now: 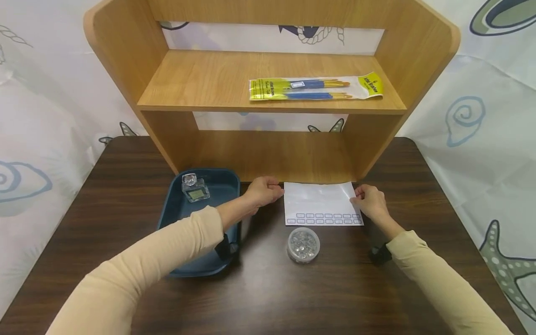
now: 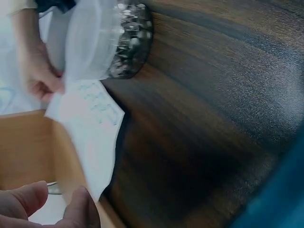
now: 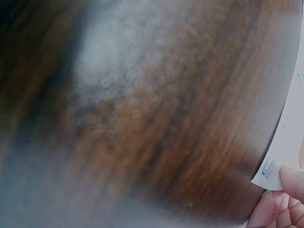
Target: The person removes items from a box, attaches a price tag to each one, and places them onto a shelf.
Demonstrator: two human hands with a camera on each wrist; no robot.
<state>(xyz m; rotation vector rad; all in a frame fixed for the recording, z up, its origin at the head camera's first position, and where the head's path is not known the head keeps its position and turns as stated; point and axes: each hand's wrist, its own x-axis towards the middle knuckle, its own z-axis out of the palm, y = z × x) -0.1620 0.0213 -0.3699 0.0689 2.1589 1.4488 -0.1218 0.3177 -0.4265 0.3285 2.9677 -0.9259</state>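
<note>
A white sheet of paper (image 1: 320, 200) with rows of small blue-outlined boxes along its near edge lies before the wooden shelf. My right hand (image 1: 371, 202) pinches its right edge; the right wrist view shows thumb and fingers (image 3: 292, 183) at a corner. Beside the sheet's left edge is my left hand (image 1: 264, 191). In the left wrist view its thumb and finger (image 2: 80, 209) are apart, with no paper between them. Just in front of the sheet stands a round clear tub (image 1: 303, 245) full of shiny clear pieces.
A dark blue tray (image 1: 226, 184) sits under my left forearm, holding a small glass bottle (image 1: 196, 190). The wooden shelf unit (image 1: 272, 156) rises behind the paper. On its upper board lies a packet of artist brushes (image 1: 314, 88).
</note>
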